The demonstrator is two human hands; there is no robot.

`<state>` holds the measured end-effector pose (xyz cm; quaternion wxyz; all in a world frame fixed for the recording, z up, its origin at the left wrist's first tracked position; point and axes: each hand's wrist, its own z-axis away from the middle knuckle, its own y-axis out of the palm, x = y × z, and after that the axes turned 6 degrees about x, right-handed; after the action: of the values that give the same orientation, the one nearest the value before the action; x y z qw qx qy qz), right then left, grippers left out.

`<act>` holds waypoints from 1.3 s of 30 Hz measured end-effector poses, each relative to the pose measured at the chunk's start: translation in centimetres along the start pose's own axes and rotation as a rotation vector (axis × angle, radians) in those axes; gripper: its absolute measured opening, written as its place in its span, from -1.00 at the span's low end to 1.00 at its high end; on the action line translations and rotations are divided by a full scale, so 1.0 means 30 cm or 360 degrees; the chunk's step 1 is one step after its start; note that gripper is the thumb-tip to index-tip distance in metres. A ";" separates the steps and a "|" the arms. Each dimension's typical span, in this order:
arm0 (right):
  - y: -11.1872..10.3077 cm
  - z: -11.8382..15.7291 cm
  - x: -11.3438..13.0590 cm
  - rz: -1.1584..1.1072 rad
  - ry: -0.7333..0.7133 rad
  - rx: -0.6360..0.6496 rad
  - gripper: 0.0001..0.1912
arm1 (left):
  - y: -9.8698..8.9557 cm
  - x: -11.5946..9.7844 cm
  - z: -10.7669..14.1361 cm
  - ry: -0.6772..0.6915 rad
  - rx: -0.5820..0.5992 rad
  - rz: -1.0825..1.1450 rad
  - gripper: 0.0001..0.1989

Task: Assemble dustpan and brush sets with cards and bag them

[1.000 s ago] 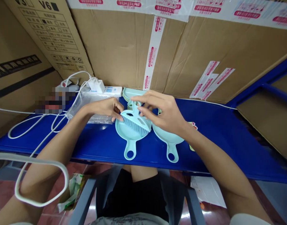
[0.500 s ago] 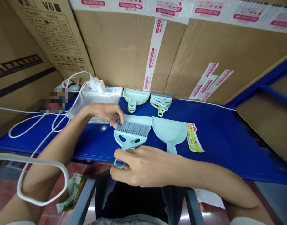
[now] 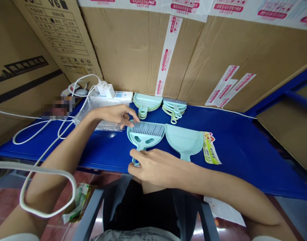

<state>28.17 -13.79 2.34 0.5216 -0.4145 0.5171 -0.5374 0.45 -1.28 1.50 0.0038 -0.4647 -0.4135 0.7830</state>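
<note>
A light-blue brush point(image 3: 142, 139) with grey bristles lies in a light-blue dustpan point(image 3: 129, 131), bristles toward the back. My right hand point(image 3: 153, 166) is closed around the handle end at the table's front edge. At the dustpan's back left corner is my left hand point(image 3: 123, 117), fingers apart, its fingertips by the rim and the bristles. Directly right of this set lies a second light-blue dustpan point(image 3: 184, 140) with nothing in it. Beside that one is a yellow-green printed label card point(image 3: 210, 148).
Stacked dustpans point(image 3: 147, 100) and stacked brushes point(image 3: 175, 106) stand at the back against the cardboard point(image 3: 133, 50). A clear plastic bag point(image 3: 93, 107), a white power strip point(image 3: 123, 96) and looped white cables point(image 3: 46, 172) are on the left.
The brush now sits deeper and flatter in the dustpan. My right hand has moved toward the back with the handle. The fingers of my left hand have come off the bristles' left end and spread.
</note>
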 end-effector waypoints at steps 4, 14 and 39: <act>0.000 -0.006 -0.008 -0.0012 -0.0003 0.0041 -0.81 | 0.017 -0.026 -0.013 0.0236 -0.0212 -0.0001 -0.73; 0.173 -0.054 0.027 0.0500 0.0409 -0.0258 -0.51 | 0.078 -0.043 -0.063 0.0254 -0.0264 0.0266 -0.76; 0.232 -0.090 -0.007 0.0799 0.0284 -0.0377 -0.58 | 0.137 -0.009 -0.139 0.0385 -0.1454 0.0228 -0.72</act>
<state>26.46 -12.71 -4.84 0.5386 -0.2826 0.7065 -0.3617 5.21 -1.39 -1.93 -0.2068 -0.5338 -0.6790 0.4596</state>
